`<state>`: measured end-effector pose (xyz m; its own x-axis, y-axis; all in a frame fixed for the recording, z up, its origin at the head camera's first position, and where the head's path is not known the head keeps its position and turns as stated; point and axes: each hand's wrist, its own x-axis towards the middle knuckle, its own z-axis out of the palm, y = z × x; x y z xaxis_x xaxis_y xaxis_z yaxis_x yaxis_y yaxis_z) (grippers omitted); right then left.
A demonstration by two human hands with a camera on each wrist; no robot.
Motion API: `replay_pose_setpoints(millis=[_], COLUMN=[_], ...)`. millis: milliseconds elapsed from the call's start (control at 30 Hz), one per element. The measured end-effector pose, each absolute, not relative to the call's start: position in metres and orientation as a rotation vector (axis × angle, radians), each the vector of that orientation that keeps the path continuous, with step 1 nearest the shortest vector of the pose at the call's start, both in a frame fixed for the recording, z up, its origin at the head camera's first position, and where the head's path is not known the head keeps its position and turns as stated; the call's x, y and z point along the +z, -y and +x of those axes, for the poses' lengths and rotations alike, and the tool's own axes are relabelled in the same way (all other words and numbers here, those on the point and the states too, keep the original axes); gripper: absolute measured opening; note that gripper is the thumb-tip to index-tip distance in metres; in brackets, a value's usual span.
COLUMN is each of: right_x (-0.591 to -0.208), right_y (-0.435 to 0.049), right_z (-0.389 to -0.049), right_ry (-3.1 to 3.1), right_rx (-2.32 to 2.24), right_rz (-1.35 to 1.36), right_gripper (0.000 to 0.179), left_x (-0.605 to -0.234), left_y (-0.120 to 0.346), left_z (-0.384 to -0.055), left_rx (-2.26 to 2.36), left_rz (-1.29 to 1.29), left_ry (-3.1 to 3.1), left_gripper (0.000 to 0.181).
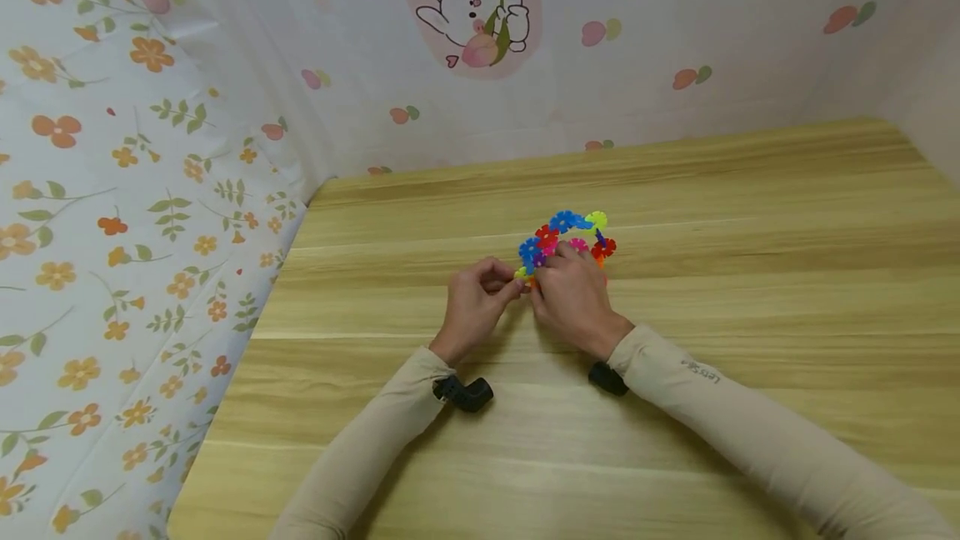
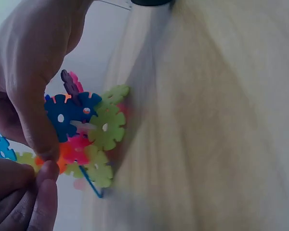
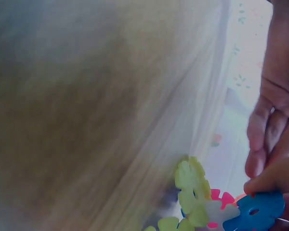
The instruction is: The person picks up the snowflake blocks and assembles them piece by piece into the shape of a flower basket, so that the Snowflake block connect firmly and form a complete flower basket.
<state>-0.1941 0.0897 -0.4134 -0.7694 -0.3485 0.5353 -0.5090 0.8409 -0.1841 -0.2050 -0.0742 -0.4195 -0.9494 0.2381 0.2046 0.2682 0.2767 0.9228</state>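
Note:
A ring-like build of interlocking plastic snowflake discs [image 1: 547,234], in blue, red, pink, yellow-green, purple and orange, is held just over the wooden table. My right hand [image 1: 573,294] grips its near side and covers part of it. The thumb and fingers of my left hand [image 1: 476,298] pinch a yellow-green disc [image 1: 521,272] at the build's left end. Both hands' fingertips nearly meet there. In the left wrist view, blue discs [image 2: 62,118] and yellow-green discs [image 2: 106,127] show beside my right hand. A blue disc [image 3: 257,211] is under the right fingertips in the right wrist view.
The wood-grain table [image 1: 750,290] extends to both sides of the hands. A flowered cloth [image 1: 135,215] hangs at the left, and a backdrop with a rabbit print [image 1: 472,15] stands behind. Black wrist cameras [image 1: 465,394] sit below both wrists.

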Motion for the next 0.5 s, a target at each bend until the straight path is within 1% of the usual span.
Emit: replay_pose_setpoints(millis=[133,367,500], right_x=[-0.414,-0.413,-0.404], right_y=[-0.090,-0.089,-0.098], right_z=[-0.193,-0.194,-0.194], right_ry=[2.493,2.522,2.593], right_rx=[0.489,0.526,0.533], right_rz=[0.643,0.653,0.685], right_gripper=[0.018,0.017,0.020], left_x=[-0.418,-0.422,-0.423], left_y=[0.074,0.077,0.080], left_z=[-0.208,-0.210,-0.214], left_rx=[-1.779,-1.852,-1.866], left_rz=[-0.544,-0.513,-0.462], left_ry=[2.505,2.529,2.558], left_gripper=[0.006,0.008,0.010])
